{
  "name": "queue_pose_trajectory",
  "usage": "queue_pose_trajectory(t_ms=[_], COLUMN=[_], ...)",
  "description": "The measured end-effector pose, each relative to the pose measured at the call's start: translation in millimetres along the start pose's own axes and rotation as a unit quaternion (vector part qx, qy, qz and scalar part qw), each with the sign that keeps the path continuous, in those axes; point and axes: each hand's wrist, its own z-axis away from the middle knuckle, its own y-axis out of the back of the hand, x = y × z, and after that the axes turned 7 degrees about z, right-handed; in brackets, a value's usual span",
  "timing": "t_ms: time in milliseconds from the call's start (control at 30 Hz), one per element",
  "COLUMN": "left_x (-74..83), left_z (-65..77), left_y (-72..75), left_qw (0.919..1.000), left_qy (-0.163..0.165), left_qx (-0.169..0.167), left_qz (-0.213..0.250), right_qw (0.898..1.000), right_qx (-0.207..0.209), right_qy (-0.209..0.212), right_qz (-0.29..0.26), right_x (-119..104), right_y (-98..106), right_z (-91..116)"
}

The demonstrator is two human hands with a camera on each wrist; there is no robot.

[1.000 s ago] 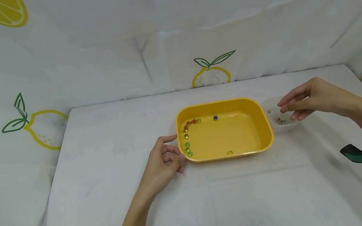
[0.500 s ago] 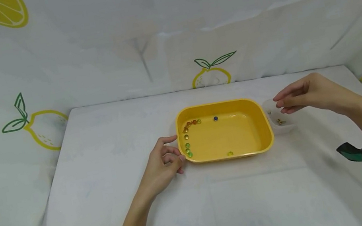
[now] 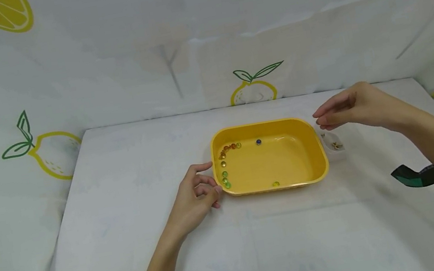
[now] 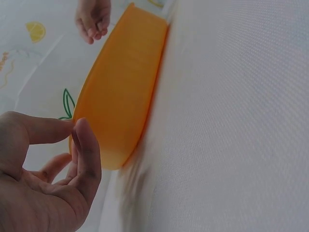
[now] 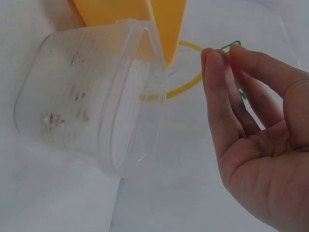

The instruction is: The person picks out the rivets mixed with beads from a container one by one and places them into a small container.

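A yellow tray [image 3: 270, 165] holds several small shiny beads [image 3: 225, 173], green, amber and brown, along its left side. A blue bead [image 3: 259, 141] lies near the back wall, a yellow-green one [image 3: 275, 184] by the front. My left hand [image 3: 195, 197] holds the tray's left end, thumb and index finger at the rim. My right hand [image 3: 354, 109] hovers above a clear plastic tub [image 5: 130, 106] beside the tray, thumb and fingertips close together; whether something tiny sits between them cannot be made out. Small gold-coloured pieces [image 3: 336, 146] lie in the tub.
A white cloth covers the table [image 3: 138, 159], and the tub stands close against the tray's right end. Behind hangs a white sheet [image 3: 123, 74] with printed lemons. A black wrist mount [image 3: 417, 175] juts out from my right sleeve.
My right hand has risen and moved left from over the tub toward the tray's right rim, uncovering its right part. The left hand and the tray have stayed where they were.
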Motion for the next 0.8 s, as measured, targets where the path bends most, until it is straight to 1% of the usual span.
queue_pose_trajectory(t_ms=[233, 467, 800], left_x=[0.2, -0.1, 0.4], left_z=[0.3, 0.4, 0.4], left_y=[-0.3, 0.1, 0.4], left_qw=[1.0000, 1.0000, 1.0000], left_qy=[0.000, 0.001, -0.001], left_qx=[0.000, 0.000, 0.001], left_qz=[-0.001, 0.000, -0.001], right_qw=[1.000, 0.999, 0.999], right_qx=[-0.002, -0.003, -0.011], right_qy=[0.015, 0.025, 0.036], right_qz=[-0.020, -0.027, -0.032], right_x=[-8.8, -16.3, -32.6], right_y=[0.3, -1.7, -8.7], right_z=[-1.9, -4.1, -10.8])
